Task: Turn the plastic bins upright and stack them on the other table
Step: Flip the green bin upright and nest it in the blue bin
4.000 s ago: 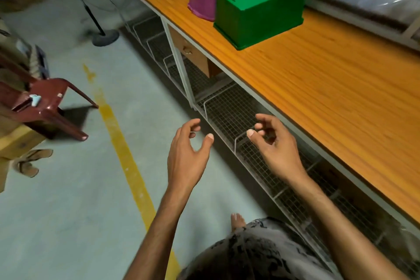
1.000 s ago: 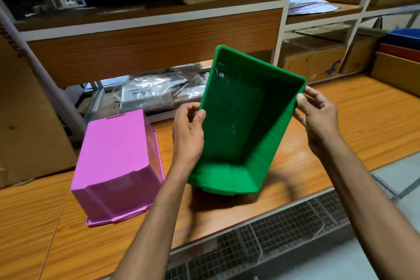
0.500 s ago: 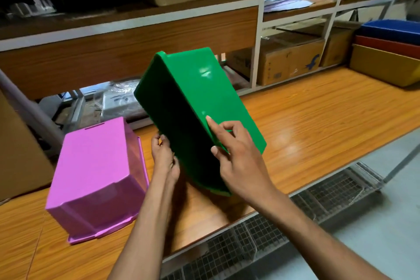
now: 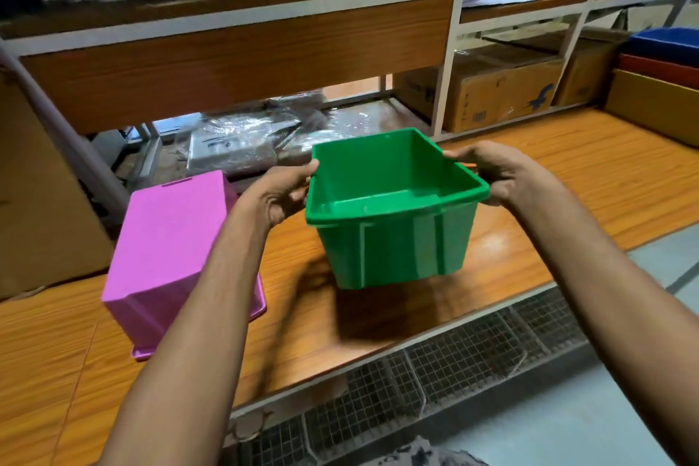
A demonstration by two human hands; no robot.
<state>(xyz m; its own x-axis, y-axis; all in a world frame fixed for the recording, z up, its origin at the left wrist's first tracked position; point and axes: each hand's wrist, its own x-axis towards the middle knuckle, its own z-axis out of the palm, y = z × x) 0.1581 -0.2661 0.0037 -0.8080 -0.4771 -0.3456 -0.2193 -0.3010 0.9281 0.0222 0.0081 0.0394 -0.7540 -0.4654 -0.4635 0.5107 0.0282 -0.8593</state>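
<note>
Fingers of my left hand curl over the left rim of the green bin; my right hand clamps the right rim, both arms extended forward. I hold the bin upright, mouth up, above the wooden table. Pink bin: upside down on the table, left of it.
</note>
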